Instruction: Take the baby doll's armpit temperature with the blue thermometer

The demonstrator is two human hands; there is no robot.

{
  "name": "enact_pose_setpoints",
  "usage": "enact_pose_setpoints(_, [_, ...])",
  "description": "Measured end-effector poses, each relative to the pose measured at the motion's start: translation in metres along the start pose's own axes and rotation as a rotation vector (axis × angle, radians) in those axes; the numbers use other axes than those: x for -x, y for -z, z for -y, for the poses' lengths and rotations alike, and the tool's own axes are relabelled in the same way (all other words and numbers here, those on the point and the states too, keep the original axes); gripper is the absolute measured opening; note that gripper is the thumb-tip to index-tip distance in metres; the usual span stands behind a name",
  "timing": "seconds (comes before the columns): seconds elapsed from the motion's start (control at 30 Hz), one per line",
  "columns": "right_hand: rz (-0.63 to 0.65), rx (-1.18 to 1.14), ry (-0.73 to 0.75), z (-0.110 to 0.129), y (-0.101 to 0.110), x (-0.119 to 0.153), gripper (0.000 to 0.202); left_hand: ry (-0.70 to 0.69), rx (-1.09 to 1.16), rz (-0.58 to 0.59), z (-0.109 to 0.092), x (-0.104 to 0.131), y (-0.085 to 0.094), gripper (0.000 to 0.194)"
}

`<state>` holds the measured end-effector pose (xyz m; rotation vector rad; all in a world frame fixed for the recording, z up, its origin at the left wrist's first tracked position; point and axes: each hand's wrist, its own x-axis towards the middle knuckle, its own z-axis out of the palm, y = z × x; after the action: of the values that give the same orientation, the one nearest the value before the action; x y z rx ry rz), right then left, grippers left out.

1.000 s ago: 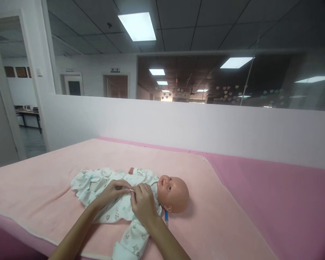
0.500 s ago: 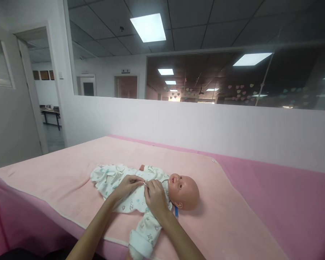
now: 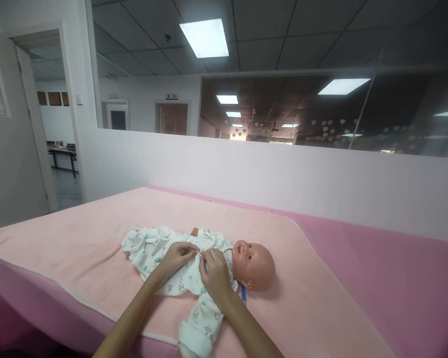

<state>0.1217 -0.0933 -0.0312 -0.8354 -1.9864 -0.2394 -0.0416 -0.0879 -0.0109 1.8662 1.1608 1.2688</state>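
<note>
A baby doll lies on its back, head to the right, on a peach blanket. It wears a white gown printed with small animals and green dots. Over the doll's chest my left hand pinches one side of a thin white cloth tie. My right hand closes its thumb and fingers on the other side of that tie, close to the doll's neck. Whether the tie is knotted there is too small to make out. A long sleeve with a folded cuff stretches toward me.
The peach blanket covers a pink-sheeted bed or table. Something blue sticks out below the doll's neck. A white wall with a window stands behind, and a doorway opens at the far left.
My view has shifted slightly. Both hands stay at the doll's chest with barely any movement, still pinching the white tie.
</note>
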Motion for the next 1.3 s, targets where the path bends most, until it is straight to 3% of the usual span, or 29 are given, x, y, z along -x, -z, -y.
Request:
enact_pose_setpoints(0.3, [0.034,-0.024,-0.034,0.001,0.001,0.000,0.013,-0.019,-0.029,-0.005,0.001,-0.003,-0.001,0.020])
enact_pose_setpoints(0.57, [0.024,-0.081,-0.065,0.002,0.007,0.001,0.014,0.092,0.145,0.032,-0.002,-0.007,0.008,0.030])
enact_pose_setpoints(0.73, [0.044,-0.081,-0.065,0.003,0.009,0.001,0.013,0.093,0.022,0.038,-0.003,-0.001,0.029,0.030])
enact_pose_setpoints(0.93, [0.065,-0.080,-0.053,0.005,0.012,-0.001,0.013,0.085,-0.122,0.102,0.005,0.024,0.055,0.026])
enact_pose_setpoints(1.13, [0.085,-0.080,-0.048,0.005,0.013,-0.002,0.012,0.045,-0.040,0.101,0.012,0.031,0.053,0.026])
enact_pose_setpoints(1.3, [0.102,-0.067,-0.036,0.005,0.011,-0.002,0.011,0.090,-0.041,0.038,0.019,0.029,0.047,0.033])
